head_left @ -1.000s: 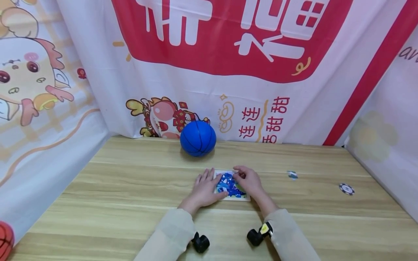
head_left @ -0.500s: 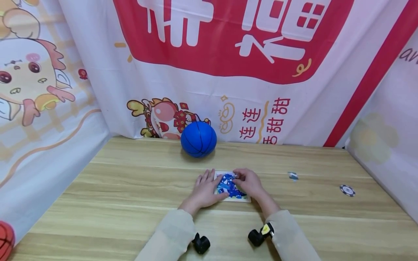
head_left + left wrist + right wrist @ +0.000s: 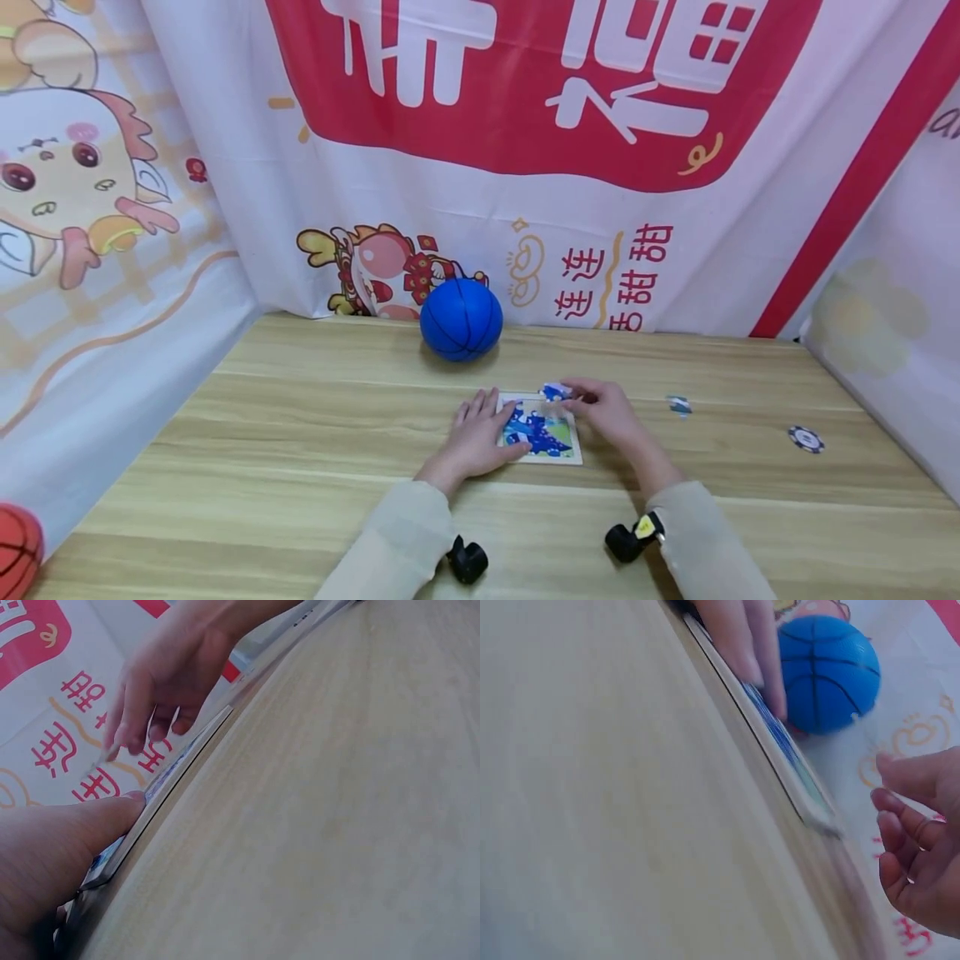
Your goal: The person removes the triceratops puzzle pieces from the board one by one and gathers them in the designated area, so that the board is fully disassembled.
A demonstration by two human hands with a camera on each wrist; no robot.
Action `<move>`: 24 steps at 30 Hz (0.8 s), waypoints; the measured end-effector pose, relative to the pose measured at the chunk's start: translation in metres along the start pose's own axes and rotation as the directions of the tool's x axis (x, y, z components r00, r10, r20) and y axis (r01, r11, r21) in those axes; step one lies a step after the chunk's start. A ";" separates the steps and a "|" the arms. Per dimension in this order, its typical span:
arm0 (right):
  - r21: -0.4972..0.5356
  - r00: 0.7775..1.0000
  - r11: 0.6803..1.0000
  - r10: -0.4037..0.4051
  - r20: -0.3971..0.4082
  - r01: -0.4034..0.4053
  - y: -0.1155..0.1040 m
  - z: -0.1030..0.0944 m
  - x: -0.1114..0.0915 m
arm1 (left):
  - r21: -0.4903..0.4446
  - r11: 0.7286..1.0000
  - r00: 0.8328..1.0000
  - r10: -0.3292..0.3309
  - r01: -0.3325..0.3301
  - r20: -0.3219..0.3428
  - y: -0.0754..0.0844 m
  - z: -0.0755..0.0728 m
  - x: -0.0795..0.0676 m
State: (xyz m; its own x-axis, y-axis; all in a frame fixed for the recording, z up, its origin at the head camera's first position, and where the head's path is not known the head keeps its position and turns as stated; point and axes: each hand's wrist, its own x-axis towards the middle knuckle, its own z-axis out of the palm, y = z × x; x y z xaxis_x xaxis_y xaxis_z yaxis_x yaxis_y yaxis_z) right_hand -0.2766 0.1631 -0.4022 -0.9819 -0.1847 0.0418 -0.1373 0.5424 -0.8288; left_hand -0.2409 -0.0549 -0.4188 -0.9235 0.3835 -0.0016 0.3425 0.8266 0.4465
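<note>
A small framed jigsaw puzzle [image 3: 557, 459] with a blue dinosaur picture lies flat on the table. My left hand [image 3: 476, 437] rests over its left side, fingers extended, the thumb along the lower part. In the left wrist view that thumb [image 3: 112, 817] lies on the frame's edge. Just above the board's upper right edge, my right hand [image 3: 609, 410] pinches a blue and white puzzle piece [image 3: 555, 391] between thumb and fingertips. The right wrist view shows the piece only edge-on, as a thin sliver. A pale patch shows at the top of the board.
Further right on the table lie a loose puzzle piece [image 3: 679, 405] and a round poker chip [image 3: 806, 438]. A blue ball [image 3: 461, 320] stands behind the puzzle by the printed curtain. An orange ball [image 3: 18, 550] sits at the far left edge.
My right hand has drawn up and to the right from the board, with a puzzle piece in its fingers. More of the board's right side shows. The left hand stays put.
</note>
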 end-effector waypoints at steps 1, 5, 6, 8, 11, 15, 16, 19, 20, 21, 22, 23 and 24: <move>0.006 1.000 1.000 -0.005 -0.008 0.005 0.001 -0.006 -0.001 | 0.000 1.000 1.000 -0.003 0.003 -0.001 0.001 0.000 0.000; 0.024 0.999 1.000 0.001 -0.037 -0.001 0.007 -0.029 -0.006 | 0.008 1.000 1.000 -0.013 0.013 0.000 0.002 -0.002 -0.001; 0.024 0.999 1.000 0.003 -0.046 -0.001 0.009 -0.035 -0.007 | 0.009 1.000 1.000 -0.011 0.011 0.001 0.002 -0.002 -0.001; 0.039 0.998 0.999 0.032 -0.056 -0.030 0.013 -0.045 -0.011 | 0.007 1.000 1.000 -0.005 0.005 0.002 0.002 -0.001 -0.001; 0.024 0.994 0.999 -0.028 -0.102 0.031 0.022 -0.060 -0.012 | 0.002 1.000 1.000 0.001 -0.001 0.001 0.002 -0.001 0.000; -0.025 0.977 0.991 -0.130 -0.167 0.128 0.039 -0.077 -0.012 | 0.002 1.000 1.000 0.001 -0.001 -0.002 0.002 0.000 -0.001; -0.013 0.977 0.992 -0.123 -0.172 0.123 0.043 -0.080 -0.012 | 0.004 1.000 1.000 0.000 0.000 -0.002 0.002 0.000 -0.001; -0.003 0.982 0.996 -0.086 -0.170 0.087 0.054 -0.091 -0.014 | 0.000 1.000 1.000 0.001 -0.001 -0.001 0.003 -0.001 -0.001; -0.007 0.983 0.997 -0.075 -0.165 0.075 0.057 -0.094 -0.014 | 0.001 1.000 1.000 0.000 0.000 -0.001 0.003 -0.001 -0.001; -0.004 0.986 0.998 -0.060 -0.156 0.060 0.060 -0.096 -0.015 | 0.001 1.000 1.000 0.001 -0.001 -0.001 0.003 -0.001 -0.001; -0.017 0.988 0.999 -0.053 -0.147 0.051 0.062 -0.099 -0.015 | 0.003 1.000 1.000 -0.001 0.001 0.000 0.003 -0.001 -0.001; -0.049 0.988 0.997 -0.058 -0.142 0.051 0.064 -0.100 -0.016 | 0.005 1.000 1.000 -0.001 0.001 0.000 0.003 -0.001 -0.001; -0.060 0.990 0.997 -0.051 -0.135 0.043 0.066 -0.102 -0.016 | 0.007 1.000 1.000 0.000 0.000 0.000 0.003 -0.001 -0.001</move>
State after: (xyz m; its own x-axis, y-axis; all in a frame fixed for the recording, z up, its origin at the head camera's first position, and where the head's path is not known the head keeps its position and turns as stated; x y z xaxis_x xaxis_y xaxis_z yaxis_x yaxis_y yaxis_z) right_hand -0.2830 0.2851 -0.4006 -0.9823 -0.0998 0.1587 -0.1870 0.5823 -0.7912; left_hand -0.2392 -0.0531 -0.4166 -0.9235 0.3836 -0.0012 0.3439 0.8293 0.4406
